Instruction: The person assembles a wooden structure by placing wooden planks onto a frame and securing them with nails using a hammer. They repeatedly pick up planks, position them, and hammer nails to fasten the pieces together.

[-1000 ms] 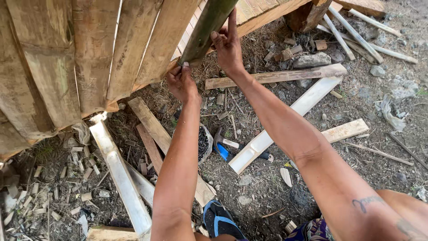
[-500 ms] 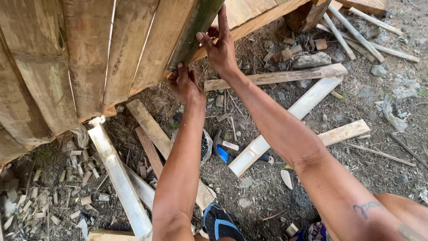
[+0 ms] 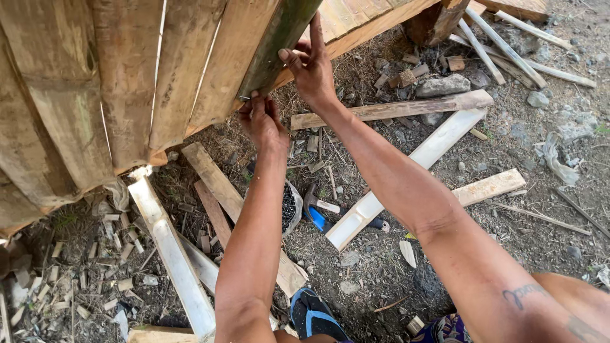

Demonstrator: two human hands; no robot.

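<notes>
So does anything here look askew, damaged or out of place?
The ground is littered with pale split wood strips and offcuts. A blue-handled hammer lies loose in the dirt. Both hands, left hand and right hand, grip the green bamboo pole.

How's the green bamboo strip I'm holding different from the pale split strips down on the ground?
The green bamboo strip is dark green and raised against the wooden slat panel, held by the right hand and left hand. The pale split strips are whitish and lie flat, untouched. All are long and narrow.
</notes>
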